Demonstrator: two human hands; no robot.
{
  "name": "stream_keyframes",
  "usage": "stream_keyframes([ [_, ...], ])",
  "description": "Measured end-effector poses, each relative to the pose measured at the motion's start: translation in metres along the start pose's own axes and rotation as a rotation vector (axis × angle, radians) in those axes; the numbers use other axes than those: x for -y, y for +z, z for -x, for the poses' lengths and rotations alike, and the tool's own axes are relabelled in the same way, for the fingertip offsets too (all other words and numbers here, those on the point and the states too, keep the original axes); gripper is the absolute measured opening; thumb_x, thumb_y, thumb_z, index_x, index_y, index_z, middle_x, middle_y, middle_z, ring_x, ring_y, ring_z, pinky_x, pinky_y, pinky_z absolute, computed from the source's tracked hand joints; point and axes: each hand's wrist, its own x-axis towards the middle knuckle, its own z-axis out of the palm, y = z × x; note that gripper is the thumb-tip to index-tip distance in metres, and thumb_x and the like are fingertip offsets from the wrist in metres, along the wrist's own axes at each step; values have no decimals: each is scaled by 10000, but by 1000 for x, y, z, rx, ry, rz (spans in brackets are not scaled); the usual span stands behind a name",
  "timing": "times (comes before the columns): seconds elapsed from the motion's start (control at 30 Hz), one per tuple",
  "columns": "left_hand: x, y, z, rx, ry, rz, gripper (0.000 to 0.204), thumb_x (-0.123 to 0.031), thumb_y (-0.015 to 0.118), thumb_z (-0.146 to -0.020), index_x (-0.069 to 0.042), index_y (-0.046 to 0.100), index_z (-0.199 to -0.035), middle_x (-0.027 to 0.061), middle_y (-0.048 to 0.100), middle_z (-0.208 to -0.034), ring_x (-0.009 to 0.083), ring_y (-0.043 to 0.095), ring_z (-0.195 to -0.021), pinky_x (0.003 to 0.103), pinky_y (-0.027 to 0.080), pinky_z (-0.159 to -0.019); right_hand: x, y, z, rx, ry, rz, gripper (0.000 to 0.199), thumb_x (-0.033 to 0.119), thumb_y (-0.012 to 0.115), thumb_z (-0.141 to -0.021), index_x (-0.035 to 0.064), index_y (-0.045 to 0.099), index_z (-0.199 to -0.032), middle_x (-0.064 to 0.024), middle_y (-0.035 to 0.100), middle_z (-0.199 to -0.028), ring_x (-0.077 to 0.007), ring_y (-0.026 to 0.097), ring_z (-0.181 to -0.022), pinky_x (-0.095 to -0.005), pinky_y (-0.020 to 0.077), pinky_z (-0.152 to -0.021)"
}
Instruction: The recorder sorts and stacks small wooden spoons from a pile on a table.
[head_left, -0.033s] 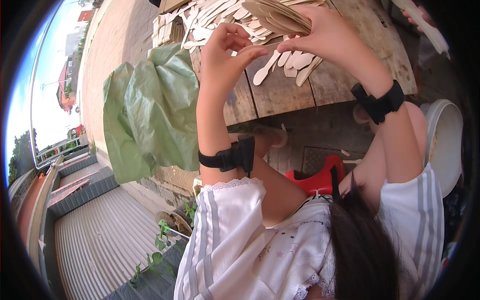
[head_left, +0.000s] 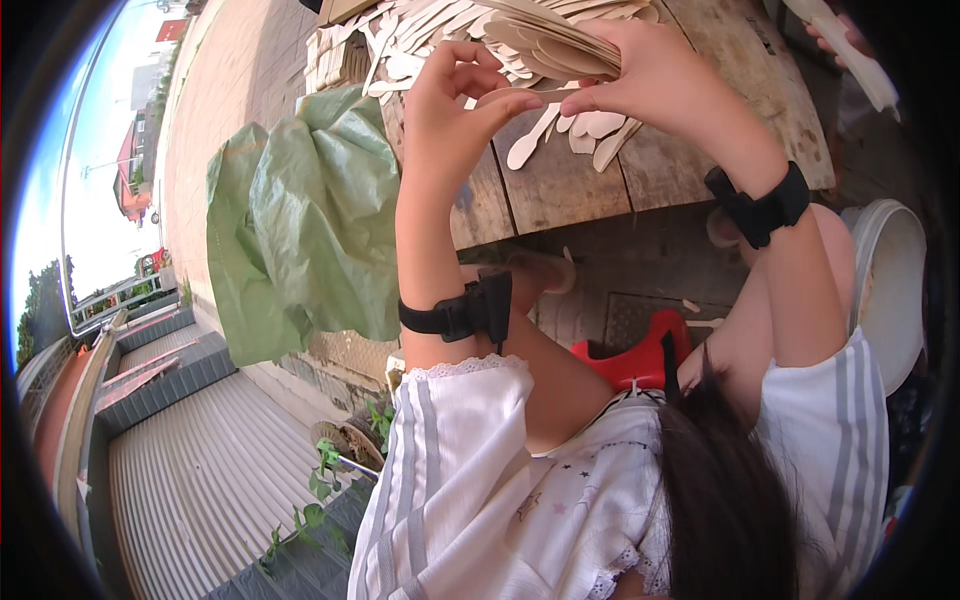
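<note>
My right hand (head_left: 655,75) is closed around a fanned stack of flat wooden spoons (head_left: 550,42) above the table's near edge. My left hand (head_left: 460,95) has its thumb and forefinger pinched on one end of a single thin wooden spoon (head_left: 553,95), seen nearly edge-on. The other end of that spoon meets my right thumb. Below my hands, several loose wooden spoons (head_left: 522,150) lie on the plank table (head_left: 560,195). A larger heap of them (head_left: 415,40) spreads behind my hands, partly hidden by them.
A green plastic sheet (head_left: 310,220) hangs at the table's left side. Beneath the table's near edge sits a red plastic stool (head_left: 650,350), with a white bucket (head_left: 890,290) at right. Another person's hand (head_left: 835,35) holds a long pale object at upper right.
Both hands have shifted very slightly. The stack in my right hand is tilted a little differently, and the single spoon between my hands has turned slightly.
</note>
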Motion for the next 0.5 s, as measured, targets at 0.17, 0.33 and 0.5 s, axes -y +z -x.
stream_keyframes([
  [0.17, -7, 9, -6, -79, 131, 72, 466, 10, 727, -765, -31, 420, -1114, 97, 658, -873, 136, 643, -820, 227, 503, -671, -2, 13, 4, -67, -93, 4, 285, 136, 710, -749, -10, 619, -978, -89, 661, -789, -121, 586, -641, -277, 485, -566],
  [0.33, 2, 11, -17, -200, 55, -59, 284, -261, 596, -899, -45, 540, -1075, 70, 651, -943, 125, 593, -792, 281, 453, -747, 11, -15, 6, -168, 151, -327, 269, 154, 655, -831, -20, 585, -1024, -57, 621, -777, -99, 589, -667, -241, 474, -562],
  [0.5, 41, 28, -11, -17, -198, -1016, 317, -408, 667, -776, -121, 682, -910, 28, 659, -897, 226, 602, -862, 396, 325, -872, 11, -29, 11, -296, 220, -548, 85, 112, 566, -882, 43, 552, -930, 23, 520, -669, -42, 496, -553, -181, 393, -466],
])
